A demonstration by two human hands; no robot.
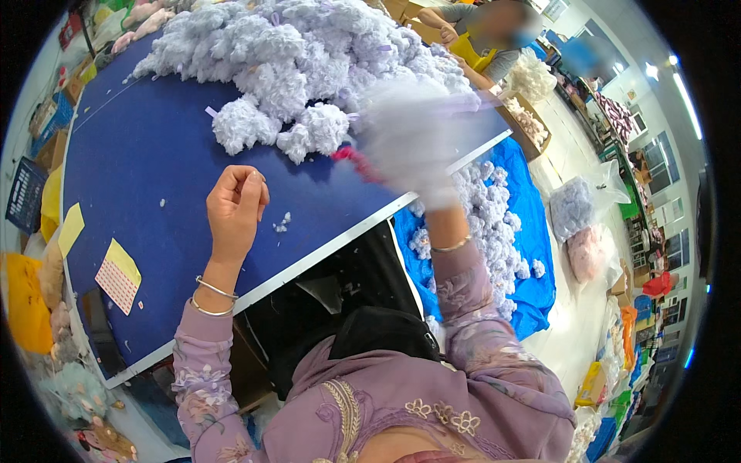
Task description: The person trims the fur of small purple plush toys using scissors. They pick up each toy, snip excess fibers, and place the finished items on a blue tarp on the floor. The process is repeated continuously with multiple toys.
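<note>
My left hand (235,204) hovers over the near part of the blue table (170,231), its fingers curled in and the thumb against them; nothing shows in it. My right hand (413,147) is smeared by motion at the table's right edge. It looks white, as if gloved, and its fingers cannot be made out. Beside it is a dark pink strip (356,163), blurred too. Just beyond both hands lies a big heap of fluffy lavender plush pieces (285,69), several with small purple ribbon tabs. Two plush pieces, one a rounded tuft (244,126), lie at the heap's near side.
A yellow-topped sticker sheet (120,276) and white fluff bits (282,222) lie on the table. Right of it, a blue sheet (532,305) holds more lavender pieces. Another person (482,46) works at the far right, near a cardboard box (529,127). Stuffed bags (573,202) stand on the floor.
</note>
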